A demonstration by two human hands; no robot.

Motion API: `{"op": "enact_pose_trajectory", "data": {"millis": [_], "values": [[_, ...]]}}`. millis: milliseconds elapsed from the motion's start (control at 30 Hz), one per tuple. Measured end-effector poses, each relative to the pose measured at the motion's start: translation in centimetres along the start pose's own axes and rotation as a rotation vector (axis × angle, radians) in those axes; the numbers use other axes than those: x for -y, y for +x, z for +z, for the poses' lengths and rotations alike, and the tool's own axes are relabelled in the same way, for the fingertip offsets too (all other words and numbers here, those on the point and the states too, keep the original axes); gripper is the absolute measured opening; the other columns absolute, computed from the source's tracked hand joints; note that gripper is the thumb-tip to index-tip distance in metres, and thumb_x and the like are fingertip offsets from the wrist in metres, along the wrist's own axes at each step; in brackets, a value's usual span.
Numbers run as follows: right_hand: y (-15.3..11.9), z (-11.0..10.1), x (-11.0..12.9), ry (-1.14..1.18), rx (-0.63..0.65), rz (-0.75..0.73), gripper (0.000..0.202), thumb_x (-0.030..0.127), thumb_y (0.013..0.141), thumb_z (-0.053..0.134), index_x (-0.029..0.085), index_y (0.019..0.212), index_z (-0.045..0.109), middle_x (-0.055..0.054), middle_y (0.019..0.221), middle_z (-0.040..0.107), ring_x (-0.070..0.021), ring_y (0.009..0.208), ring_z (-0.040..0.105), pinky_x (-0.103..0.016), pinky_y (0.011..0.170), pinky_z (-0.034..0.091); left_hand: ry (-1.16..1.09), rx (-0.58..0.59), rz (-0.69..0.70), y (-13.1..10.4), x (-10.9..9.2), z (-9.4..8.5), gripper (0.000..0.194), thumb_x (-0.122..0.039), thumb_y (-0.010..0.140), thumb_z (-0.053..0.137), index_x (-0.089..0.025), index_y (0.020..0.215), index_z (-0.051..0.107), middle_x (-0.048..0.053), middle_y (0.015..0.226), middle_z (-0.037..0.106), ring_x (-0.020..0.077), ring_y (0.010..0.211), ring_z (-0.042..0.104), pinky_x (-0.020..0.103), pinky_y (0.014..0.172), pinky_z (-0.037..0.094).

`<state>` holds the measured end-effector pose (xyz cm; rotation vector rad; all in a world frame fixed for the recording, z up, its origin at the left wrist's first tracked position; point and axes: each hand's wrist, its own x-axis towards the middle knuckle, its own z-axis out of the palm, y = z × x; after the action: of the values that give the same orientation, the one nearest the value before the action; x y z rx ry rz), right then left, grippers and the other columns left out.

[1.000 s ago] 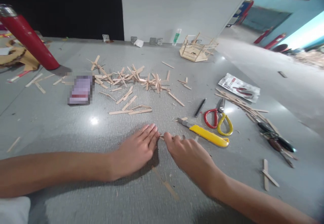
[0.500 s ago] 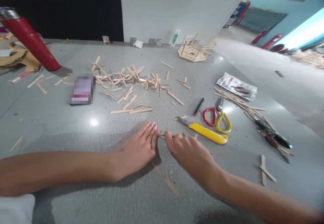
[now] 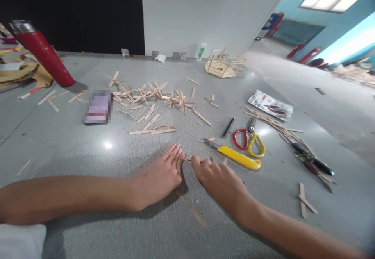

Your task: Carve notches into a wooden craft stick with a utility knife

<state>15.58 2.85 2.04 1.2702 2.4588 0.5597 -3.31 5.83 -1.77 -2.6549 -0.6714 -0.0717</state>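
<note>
Low over the grey table [image 3: 96, 235], my two hands nearly meet. A thin wooden craft stick [image 3: 188, 160] shows in the narrow gap between them. My left hand [image 3: 162, 173] has its fingers pressed together on one end of the stick, against the tabletop. Curled round the other end is my right hand [image 3: 218, 177], thumb toward the left. Most of the stick is hidden by the fingers. Just beyond my right hand lies a yellow utility knife [image 3: 238, 157], beside red-and-yellow-handled scissors [image 3: 248, 138] and a dark pen [image 3: 229, 127].
Scattered craft sticks [image 3: 155, 93] form a loose pile behind my hands. A blurred-out phone [image 3: 99, 106] and a red flask [image 3: 45, 56] are at left. Dark-handled tools [image 3: 312, 159], crossed sticks [image 3: 304, 201] and a packet [image 3: 271, 104] lie right; a stick frame [image 3: 222, 65] stands at the back.
The view has shifted slightly, so the table items appear a little lower. Both hands keep nearly the same place and grip, and a bit more of my right hand's thumb side shows.
</note>
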Motion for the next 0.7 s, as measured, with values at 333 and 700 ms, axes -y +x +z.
{"op": "enact_pose_trajectory", "data": {"millis": [333, 700], "values": [[-1.3, 0.5, 0.0, 0.064, 0.09, 0.08, 0.023, 0.0, 0.087, 0.052, 0.017, 0.101, 0.059, -0.003, 0.075, 0.069, -0.014, 0.062, 0.066, -0.028, 0.05, 0.034, 0.027, -0.004, 0.0, 0.2, -0.1, -0.3, 0.043, -0.013, 0.089, 0.052, 0.004, 0.128, 0.061, 0.024, 0.134, 0.058, 0.0305, 0.133, 0.051, 0.043, 0.116, 0.034], [-1.2, 1.2, -0.2, 0.07, -0.154, 0.158, 0.017, 0.008, 0.09, 0.055, 0.021, 0.1, 0.054, -0.001, 0.079, 0.064, -0.016, 0.067, 0.061, -0.032, 0.056, 0.033, -0.786, -0.021, -0.306, 1.9, 4.7, -2.2, 0.025, -0.029, 0.102, 0.044, -0.015, 0.1, 0.065, 0.009, 0.095, 0.07, 0.0221, 0.094, 0.064, 0.033, 0.08, 0.047]]}}
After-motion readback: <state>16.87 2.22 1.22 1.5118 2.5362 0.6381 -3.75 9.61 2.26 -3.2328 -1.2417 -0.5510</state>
